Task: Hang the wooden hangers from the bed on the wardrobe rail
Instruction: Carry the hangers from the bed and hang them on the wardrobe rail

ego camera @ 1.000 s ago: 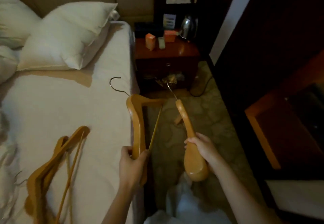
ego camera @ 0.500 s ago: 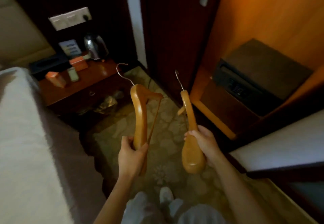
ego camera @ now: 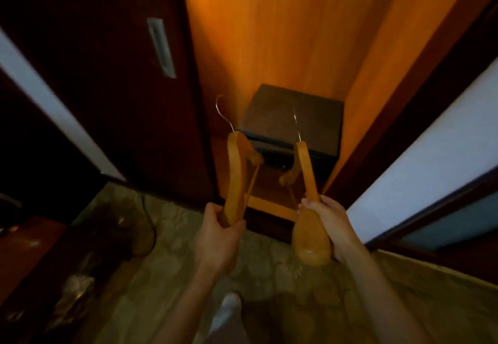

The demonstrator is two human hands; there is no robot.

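Observation:
I hold one wooden hanger in each hand, both with metal hooks pointing up and away toward the open wardrobe (ego camera: 283,34). My left hand (ego camera: 219,232) grips the lower end of the left hanger (ego camera: 235,174). My right hand (ego camera: 327,215) is closed around the shoulder of the right hanger (ego camera: 308,225). The wardrobe's orange wooden interior fills the upper middle of the view. Its rail is out of view, and so is the bed.
A dark safe box (ego camera: 293,122) sits on the wardrobe floor just behind the hooks. The dark wardrobe door (ego camera: 121,87) with a recessed handle (ego camera: 161,47) stands to the left. A white wall panel (ego camera: 431,152) is on the right. Patterned carpet (ego camera: 269,276) lies underfoot; a nightstand corner (ego camera: 24,241) at lower left.
My view has swung right from the bed and nightstand to face the open wardrobe. Both hands still hold their hangers, now raised in front of the wardrobe opening.

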